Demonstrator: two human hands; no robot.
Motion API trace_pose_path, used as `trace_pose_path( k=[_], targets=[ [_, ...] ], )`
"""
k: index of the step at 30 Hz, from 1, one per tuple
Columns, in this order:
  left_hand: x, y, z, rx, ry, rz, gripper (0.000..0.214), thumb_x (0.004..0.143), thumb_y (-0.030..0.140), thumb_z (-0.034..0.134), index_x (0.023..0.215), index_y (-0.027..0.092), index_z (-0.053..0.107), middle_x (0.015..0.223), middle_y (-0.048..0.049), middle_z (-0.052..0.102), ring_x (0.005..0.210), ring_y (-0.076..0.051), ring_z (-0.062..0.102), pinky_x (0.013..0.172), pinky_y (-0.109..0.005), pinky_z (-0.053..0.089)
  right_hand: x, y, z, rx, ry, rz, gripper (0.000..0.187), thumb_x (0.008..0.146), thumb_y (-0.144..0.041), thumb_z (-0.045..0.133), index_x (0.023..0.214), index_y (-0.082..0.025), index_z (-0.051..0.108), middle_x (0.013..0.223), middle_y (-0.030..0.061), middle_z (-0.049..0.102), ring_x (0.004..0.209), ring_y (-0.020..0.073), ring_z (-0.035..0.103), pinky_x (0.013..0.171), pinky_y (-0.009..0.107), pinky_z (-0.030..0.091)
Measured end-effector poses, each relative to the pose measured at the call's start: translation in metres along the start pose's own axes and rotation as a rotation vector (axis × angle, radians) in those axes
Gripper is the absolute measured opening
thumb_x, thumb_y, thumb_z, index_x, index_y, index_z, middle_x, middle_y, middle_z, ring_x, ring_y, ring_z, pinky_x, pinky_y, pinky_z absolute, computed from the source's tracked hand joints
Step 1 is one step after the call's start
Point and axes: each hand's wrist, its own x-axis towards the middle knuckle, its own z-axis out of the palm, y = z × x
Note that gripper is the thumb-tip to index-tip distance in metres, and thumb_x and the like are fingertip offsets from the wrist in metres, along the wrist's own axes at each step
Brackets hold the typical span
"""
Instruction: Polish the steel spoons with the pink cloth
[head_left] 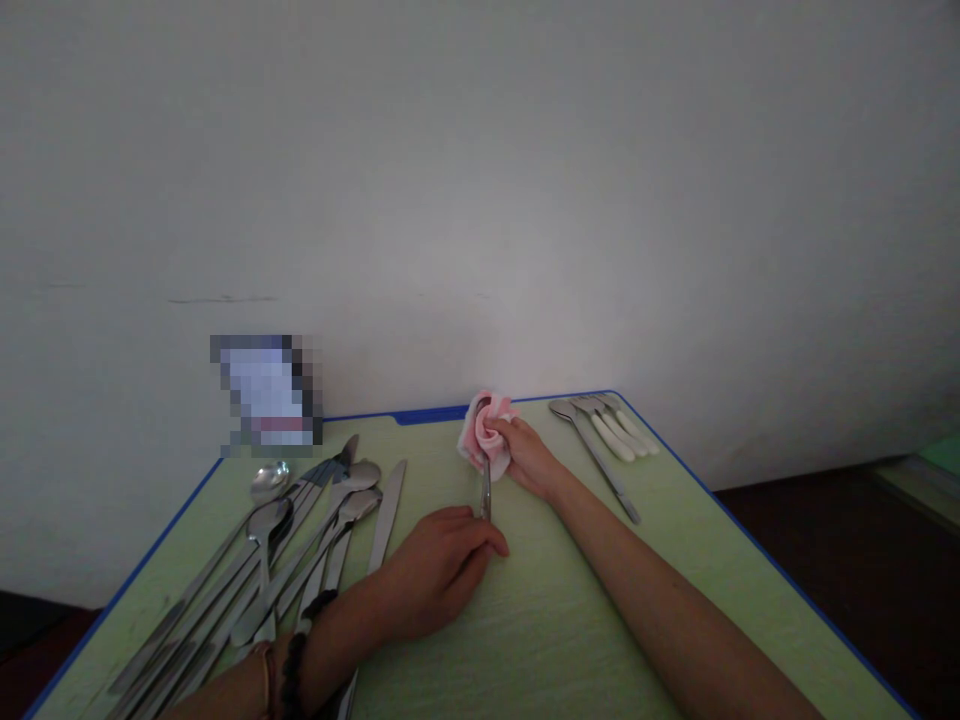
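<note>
My left hand (450, 560) is closed around the lower handle of a metal spoon (486, 490) above the middle of the table. A pink and white cloth (480, 440) is wrapped about the spoon's upper part, hiding most of its bowl; a rounded edge seems to peek out at the top. Pressing the cloth against the spoon, my right hand (529, 455) is closed with the thumb on top. To the right lie a single long spoon (596, 462) and several forks with white handles (615, 435), side by side.
A pile of metal spoons and knives (262, 570) covers the table's left side, partly under my left forearm. One knife (388, 515) lies at the pile's right edge. A blurred-out device (266, 390) leans by the wall (480, 200). The green table (585, 620) has a blue rim.
</note>
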Motion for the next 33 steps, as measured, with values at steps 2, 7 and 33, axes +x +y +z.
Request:
trace_pose_path(
  k=[2,7,33],
  targets=[
    [-0.0004,-0.001,0.001,-0.002,0.003,0.005,0.022,0.09,0.014,0.04,0.097,0.019,0.061,0.083,-0.003,0.062,0.08,-0.017,0.056,0.076,-0.026,0.041,0.0,0.0007,-0.0004,0.001,-0.035,-0.014,0.015,0.067,-0.027,0.067,0.069,-0.018,0.056,0.058,-0.0026,0.058,0.052,0.0106,0.049,0.052,0.024,0.039],
    [-0.0012,-0.0039,0.0043,0.009,0.007,0.013,0.021,0.089,0.013,0.042,0.096,0.019,0.061,0.081,-0.003,0.062,0.078,-0.017,0.056,0.075,-0.027,0.042,0.0011,0.0021,-0.0036,-0.017,-0.091,-0.042,0.024,0.065,-0.033,0.073,0.07,-0.017,0.056,0.057,-0.0034,0.057,0.051,0.0092,0.046,0.051,0.023,0.037],
    [0.0001,-0.0018,0.0034,0.009,0.035,0.025,0.023,0.087,0.012,0.044,0.094,0.019,0.064,0.08,-0.0033,0.064,0.077,-0.016,0.059,0.075,-0.026,0.043,0.0019,0.0021,-0.0039,-0.051,-0.068,-0.035,0.024,0.065,-0.035,0.072,0.068,-0.018,0.055,0.057,-0.0034,0.055,0.051,0.01,0.046,0.051,0.024,0.037]
  ],
)
